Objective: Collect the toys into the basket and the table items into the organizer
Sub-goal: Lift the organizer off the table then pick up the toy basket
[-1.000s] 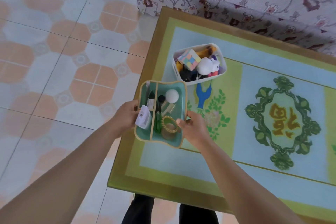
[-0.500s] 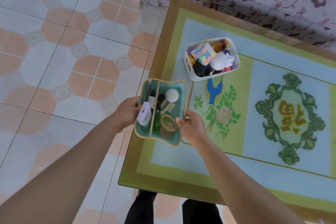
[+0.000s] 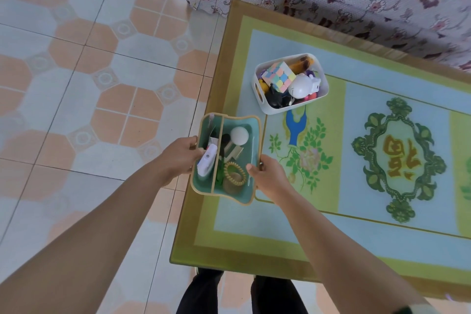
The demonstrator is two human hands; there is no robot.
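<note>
**Item:** organizer (image 3: 252, 150), teal with a tan edge, split by one divider (image 3: 218, 153) into a narrow and a wide compartment.

**Location:** held at the left edge of the table (image 3: 229, 245), partly out over the floor. Whether its base touches the tabletop cannot be told.

**Contents:** a white ball (image 3: 239, 135) and a coiled hair tie (image 3: 234, 173) in the wide compartment, and a small white gadget (image 3: 206, 164) in the narrow one. Other pieces cannot be made out.

**Grasp:** the left wall is gripped by the left hand (image 3: 178, 158). The right wall is pinched by the right hand (image 3: 270, 178), thumb over the rim.

**Handling, as judged:** stiff-walled and light, but loaded with loose pieces. It should be kept level, since the ball would be expected to roll. The two opposite walls are judged the surest hold.

**Nearby:** basket (image 3: 297, 105), white, set on the table just beyond the organizer and filled with toys, a pastel cube (image 3: 279, 76) uppermost.
</note>
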